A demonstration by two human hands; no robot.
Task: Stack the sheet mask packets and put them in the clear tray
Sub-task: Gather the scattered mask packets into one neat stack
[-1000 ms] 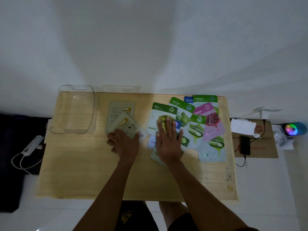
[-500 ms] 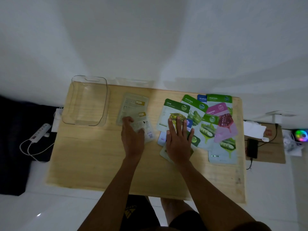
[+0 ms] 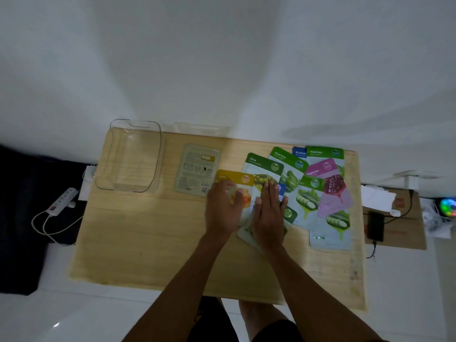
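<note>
Several sheet mask packets lie fanned out on the right half of the wooden table (image 3: 148, 243). Among them are an Olive packet (image 3: 264, 166), two Aloe Vera packets (image 3: 288, 161), a pink pomegranate packet (image 3: 330, 186) and cucumber packets (image 3: 330, 225). My left hand (image 3: 222, 211) grips a yellow-topped packet (image 3: 234, 178), turned face up beside the Olive one. My right hand (image 3: 269, 213) presses flat on the overlapping packets. One packet (image 3: 197, 169) lies face down, alone, left of my hands. The clear tray (image 3: 130, 156) stands at the back left corner with nothing in it.
A white power strip (image 3: 61, 201) with its cable lies on the floor to the left. To the right, a cardboard piece (image 3: 407, 233) carries a black phone (image 3: 376, 225) on a cable, papers and a glowing coloured light (image 3: 447, 206). A white wall backs the table.
My left hand has picked up the second face-down packet, flipped it face up showing a yellow header, and carried it right towards the fanned pile. My right hand stays pressed on the pile.
</note>
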